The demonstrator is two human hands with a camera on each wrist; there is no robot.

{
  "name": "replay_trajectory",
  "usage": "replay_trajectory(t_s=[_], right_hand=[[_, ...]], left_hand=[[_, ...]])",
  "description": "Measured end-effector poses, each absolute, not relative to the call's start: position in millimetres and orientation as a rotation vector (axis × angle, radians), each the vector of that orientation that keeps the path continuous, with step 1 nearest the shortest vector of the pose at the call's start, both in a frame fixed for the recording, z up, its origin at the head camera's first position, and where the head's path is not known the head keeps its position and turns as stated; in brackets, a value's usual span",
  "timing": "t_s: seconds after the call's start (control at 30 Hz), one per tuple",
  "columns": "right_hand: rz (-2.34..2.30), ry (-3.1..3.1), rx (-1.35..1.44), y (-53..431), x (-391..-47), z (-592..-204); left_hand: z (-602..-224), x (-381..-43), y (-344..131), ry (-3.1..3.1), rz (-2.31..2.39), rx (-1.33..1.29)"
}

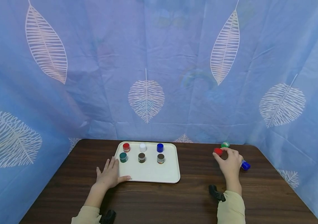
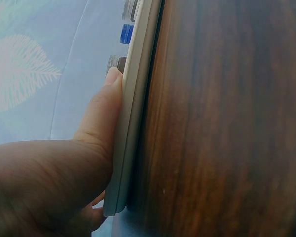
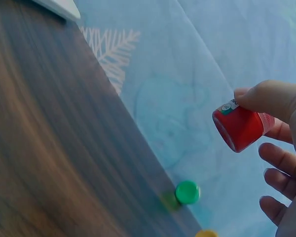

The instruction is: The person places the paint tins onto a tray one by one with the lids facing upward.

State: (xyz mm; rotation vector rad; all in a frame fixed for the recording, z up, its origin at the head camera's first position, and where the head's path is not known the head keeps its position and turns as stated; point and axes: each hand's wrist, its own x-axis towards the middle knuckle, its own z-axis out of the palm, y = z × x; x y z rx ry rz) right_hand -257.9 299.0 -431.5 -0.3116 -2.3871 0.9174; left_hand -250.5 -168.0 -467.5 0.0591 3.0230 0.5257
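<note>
My right hand pinches a small red paint jar between thumb and fingers at the table's right side. In the right wrist view this jar is tilted, its label partly under the thumb, above the table. My left hand rests at the left front corner of a white tray, fingers stretched along its left side and thumb over the front rim. On the tray, a red jar, a white jar and a blue jar form the back row. In front stand a dark green jar and two brown-lidded jars.
Behind the right hand is a green-lidded jar. A blue-lidded jar lies to that hand's right. The right wrist view also shows a yellow lid at its bottom edge. A blue leaf-patterned curtain hangs behind the dark wooden table.
</note>
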Motion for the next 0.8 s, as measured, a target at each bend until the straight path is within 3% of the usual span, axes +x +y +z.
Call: replay_trajectory(t_s=[0.8], right_hand=[[0.738, -2.409, 0.099, 214, -271, -413]], left_hand=[[-469, -251, -168, 3.042, 0.508, 0.075]])
